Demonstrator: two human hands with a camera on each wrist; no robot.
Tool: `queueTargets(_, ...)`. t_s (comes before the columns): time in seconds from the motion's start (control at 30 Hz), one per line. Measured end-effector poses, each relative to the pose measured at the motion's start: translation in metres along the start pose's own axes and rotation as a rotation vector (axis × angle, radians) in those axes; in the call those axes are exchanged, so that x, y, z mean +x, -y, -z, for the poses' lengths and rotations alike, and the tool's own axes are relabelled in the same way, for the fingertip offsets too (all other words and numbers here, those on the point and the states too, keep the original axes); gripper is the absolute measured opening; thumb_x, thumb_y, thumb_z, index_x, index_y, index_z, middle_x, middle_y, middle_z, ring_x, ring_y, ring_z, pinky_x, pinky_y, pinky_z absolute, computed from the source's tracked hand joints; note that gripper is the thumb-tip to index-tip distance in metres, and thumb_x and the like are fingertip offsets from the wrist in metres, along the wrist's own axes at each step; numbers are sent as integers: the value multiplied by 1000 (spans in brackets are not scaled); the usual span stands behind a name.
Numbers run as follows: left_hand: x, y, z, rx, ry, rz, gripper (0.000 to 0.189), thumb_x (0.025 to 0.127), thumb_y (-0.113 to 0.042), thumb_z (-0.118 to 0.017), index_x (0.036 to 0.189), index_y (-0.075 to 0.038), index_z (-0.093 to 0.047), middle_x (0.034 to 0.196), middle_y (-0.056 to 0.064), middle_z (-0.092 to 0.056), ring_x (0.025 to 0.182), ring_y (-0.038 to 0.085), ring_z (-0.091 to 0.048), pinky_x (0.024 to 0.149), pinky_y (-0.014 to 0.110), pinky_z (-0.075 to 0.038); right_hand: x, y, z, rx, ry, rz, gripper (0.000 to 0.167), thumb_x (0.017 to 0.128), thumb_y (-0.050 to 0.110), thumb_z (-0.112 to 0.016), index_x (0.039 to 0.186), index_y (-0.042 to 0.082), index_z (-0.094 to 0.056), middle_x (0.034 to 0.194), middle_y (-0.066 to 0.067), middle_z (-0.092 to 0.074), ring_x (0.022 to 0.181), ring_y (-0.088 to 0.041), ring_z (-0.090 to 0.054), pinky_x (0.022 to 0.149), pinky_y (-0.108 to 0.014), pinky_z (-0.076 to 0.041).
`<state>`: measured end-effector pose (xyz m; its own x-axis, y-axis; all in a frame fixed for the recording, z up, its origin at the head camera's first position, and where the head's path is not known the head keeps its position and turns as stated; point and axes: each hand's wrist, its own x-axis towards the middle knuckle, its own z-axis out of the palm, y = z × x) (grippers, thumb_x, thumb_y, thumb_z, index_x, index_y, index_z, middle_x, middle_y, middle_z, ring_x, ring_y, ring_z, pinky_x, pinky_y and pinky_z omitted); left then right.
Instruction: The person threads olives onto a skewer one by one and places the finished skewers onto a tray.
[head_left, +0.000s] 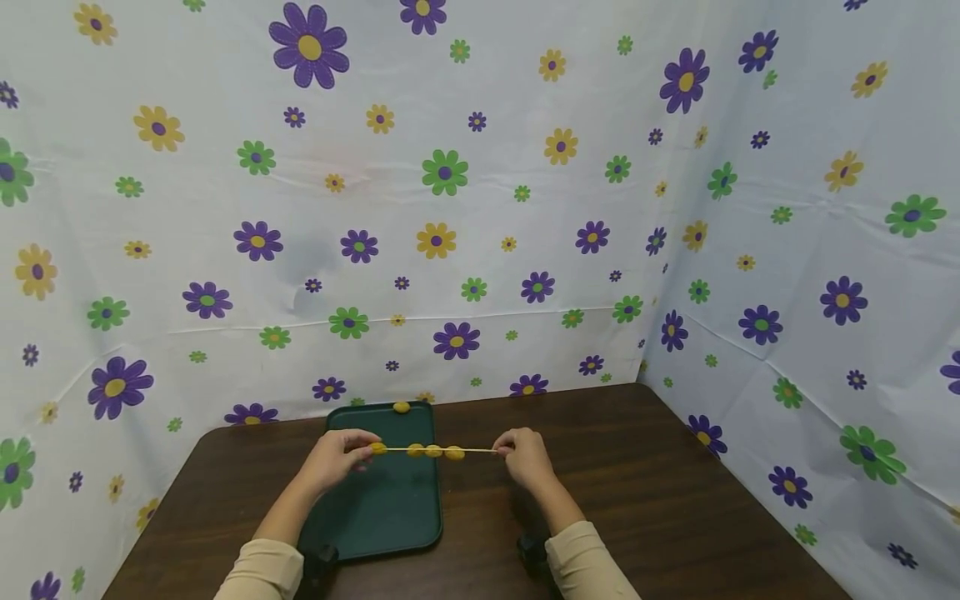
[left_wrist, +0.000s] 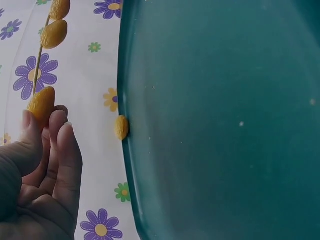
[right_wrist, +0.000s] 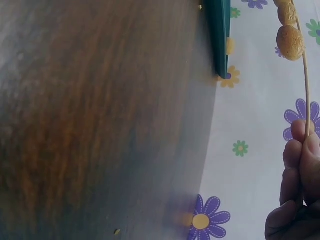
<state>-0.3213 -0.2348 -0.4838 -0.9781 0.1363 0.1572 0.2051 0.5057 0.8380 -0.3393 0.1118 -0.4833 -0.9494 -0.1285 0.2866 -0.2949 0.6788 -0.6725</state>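
A thin wooden skewer is held level above the table and the tray's right side. Three small yellow oval pieces, kumquat-like in look, sit on its middle, the largest one nearest my right hand. At the skewer's left end, my left hand pinches another yellow oval piece between thumb and fingers; the stick's tip meets it. My right hand grips the skewer's right end between thumb and curled fingers.
The dark green tray lies on the left part of the brown wooden table. One loose yellow oval piece is at its far rim. A flower-printed white cloth hangs behind and to the right.
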Motion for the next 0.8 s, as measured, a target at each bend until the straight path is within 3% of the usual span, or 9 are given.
queueTargets(0.27, -2, 2, 0, 6, 25, -5, 18, 97, 2, -64, 112, 1, -73, 99, 17, -73, 86, 27, -70, 74, 34, -60, -1, -3, 0, 5, 11, -3, 19, 90, -7, -69, 81, 8, -76, 81, -3, -71, 73, -16, -58, 65, -33, -53)
queueTargets(0.6, -5, 8, -3, -12, 35, -44, 16, 96, -2, -66, 110, 1, -74, 96, 10, -74, 85, 22, -70, 74, 31, -60, -2, -4, 0, -1, 16, 15, 20, 89, -8, -69, 80, 8, -76, 80, -3, -70, 72, -16, -57, 65, -34, -53)
queueTargets(0.8, -7, 10, -3, -58, 7, -61, 17, 98, -4, -64, 111, 1, -74, 96, 12, -75, 83, 22, -71, 73, 30, -60, -1, -1, -1, 19, 21, 15, 19, 89, -8, -70, 79, 7, -76, 79, -3, -70, 70, -16, -56, 63, -31, -51)
